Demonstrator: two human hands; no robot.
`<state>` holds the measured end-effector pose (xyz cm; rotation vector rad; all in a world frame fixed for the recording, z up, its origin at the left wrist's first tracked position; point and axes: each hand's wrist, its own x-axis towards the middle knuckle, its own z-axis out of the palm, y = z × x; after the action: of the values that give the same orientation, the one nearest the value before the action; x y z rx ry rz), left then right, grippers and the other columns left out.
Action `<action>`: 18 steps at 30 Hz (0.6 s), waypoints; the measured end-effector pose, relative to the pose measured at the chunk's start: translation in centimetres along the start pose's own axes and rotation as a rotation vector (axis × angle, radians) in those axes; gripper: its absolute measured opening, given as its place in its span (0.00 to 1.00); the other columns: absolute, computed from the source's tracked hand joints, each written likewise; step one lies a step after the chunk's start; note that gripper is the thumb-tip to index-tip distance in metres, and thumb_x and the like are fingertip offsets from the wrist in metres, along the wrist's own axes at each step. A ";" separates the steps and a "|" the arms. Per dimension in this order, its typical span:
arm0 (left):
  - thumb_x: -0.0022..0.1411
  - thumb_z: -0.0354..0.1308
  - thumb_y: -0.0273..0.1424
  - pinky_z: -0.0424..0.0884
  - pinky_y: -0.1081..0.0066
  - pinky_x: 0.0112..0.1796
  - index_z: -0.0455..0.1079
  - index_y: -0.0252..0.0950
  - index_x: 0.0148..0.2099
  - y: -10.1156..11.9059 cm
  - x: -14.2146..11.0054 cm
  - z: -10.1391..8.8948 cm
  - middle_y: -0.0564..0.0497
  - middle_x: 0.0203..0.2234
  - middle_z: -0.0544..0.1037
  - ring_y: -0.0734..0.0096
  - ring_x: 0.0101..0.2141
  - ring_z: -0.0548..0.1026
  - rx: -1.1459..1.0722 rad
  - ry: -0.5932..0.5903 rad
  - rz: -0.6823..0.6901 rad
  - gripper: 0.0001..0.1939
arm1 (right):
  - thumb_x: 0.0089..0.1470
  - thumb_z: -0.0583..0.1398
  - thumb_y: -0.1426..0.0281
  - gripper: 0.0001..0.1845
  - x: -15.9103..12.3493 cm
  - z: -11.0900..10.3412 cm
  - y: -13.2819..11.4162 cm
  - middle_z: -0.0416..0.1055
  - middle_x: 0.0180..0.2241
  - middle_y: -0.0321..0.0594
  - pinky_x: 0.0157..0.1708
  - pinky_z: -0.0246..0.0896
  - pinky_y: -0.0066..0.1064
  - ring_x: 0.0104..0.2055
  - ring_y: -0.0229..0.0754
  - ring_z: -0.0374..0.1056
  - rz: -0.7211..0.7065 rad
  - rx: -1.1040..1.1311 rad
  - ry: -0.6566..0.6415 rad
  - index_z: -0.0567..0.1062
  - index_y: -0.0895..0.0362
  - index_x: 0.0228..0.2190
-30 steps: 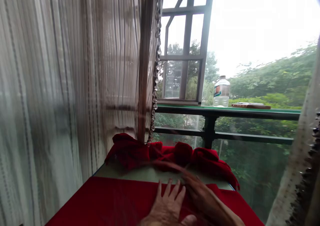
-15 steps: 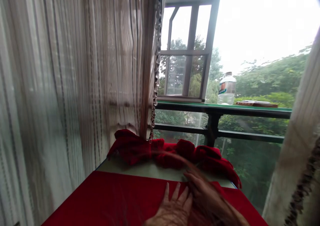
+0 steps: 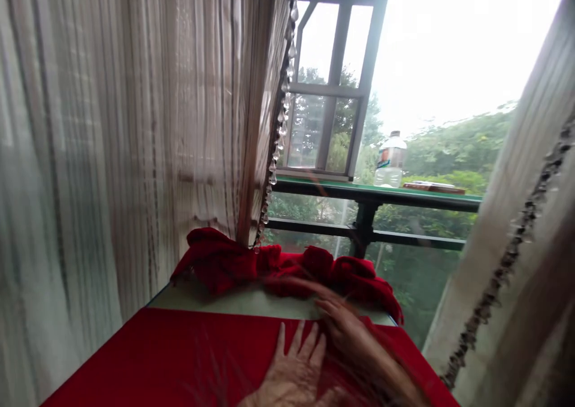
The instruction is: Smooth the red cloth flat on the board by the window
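A red cloth (image 3: 148, 359) lies spread over the table. My left hand (image 3: 296, 365) rests palm down on it, fingers stretched out and spread. Close to its right is my right hand (image 3: 344, 326), at the cloth's far edge, with the fingers drawn together and bent. Whatever they may hold is hidden from view. Beyond that edge shows a strip of pale tabletop (image 3: 269, 306). Bunched red fabric (image 3: 220, 263) lies along the table's far end. Blurred thin strands cross in front of the hands.
A striped curtain (image 3: 112, 155) with a beaded edge hangs at the left, and another curtain (image 3: 485, 263) at the right. Behind the table runs a dark railing (image 3: 422, 202). On its ledge stand a clear plastic bottle (image 3: 390, 161) and a flat brown item (image 3: 433, 187). A window frame (image 3: 330, 89) stands beyond.
The view has shifted, so the table and window sit further left and more of the right curtain shows. Both hands keep about the same place on the cloth.
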<state>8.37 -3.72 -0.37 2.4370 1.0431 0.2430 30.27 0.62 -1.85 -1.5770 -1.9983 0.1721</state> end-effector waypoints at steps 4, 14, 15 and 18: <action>0.74 0.60 0.58 0.32 0.31 0.75 0.47 0.53 0.83 -0.1 0.2 0.5 0.51 0.80 0.48 0.36 0.80 0.42 0.014 0.037 0.026 0.45 | 0.67 0.52 0.69 0.29 0.0 -0.7 -0.8 0.76 0.69 0.54 0.79 0.51 0.51 0.75 0.54 0.66 -0.011 -0.006 -0.021 0.82 0.55 0.62; 0.77 0.57 0.60 0.30 0.35 0.76 0.45 0.51 0.83 0.9 -1.0 -1.2 0.51 0.80 0.46 0.42 0.80 0.41 0.041 -0.024 0.020 0.45 | 0.67 0.52 0.70 0.25 0.2 -1.5 -1.3 0.86 0.56 0.50 0.68 0.68 0.58 0.61 0.57 0.80 -0.090 0.129 0.147 0.85 0.52 0.54; 0.77 0.56 0.60 0.29 0.36 0.76 0.45 0.51 0.83 0.9 -1.0 -1.2 0.51 0.80 0.45 0.43 0.80 0.40 0.032 -0.029 0.019 0.44 | 0.67 0.52 0.71 0.25 0.2 -1.6 -1.5 0.87 0.52 0.50 0.64 0.72 0.55 0.57 0.56 0.82 -0.087 0.144 0.163 0.85 0.52 0.52; 0.78 0.57 0.58 0.27 0.35 0.76 0.46 0.47 0.83 1.0 -0.9 -1.1 0.48 0.80 0.46 0.44 0.80 0.40 0.029 -0.044 0.012 0.44 | 0.66 0.52 0.71 0.23 0.2 -1.8 -2.2 0.88 0.42 0.46 0.49 0.79 0.44 0.43 0.50 0.83 -0.074 0.190 0.187 0.85 0.53 0.50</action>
<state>8.04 -4.59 1.07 2.4640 1.0198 0.1792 29.35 -0.31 0.67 -1.3470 -1.8349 0.1728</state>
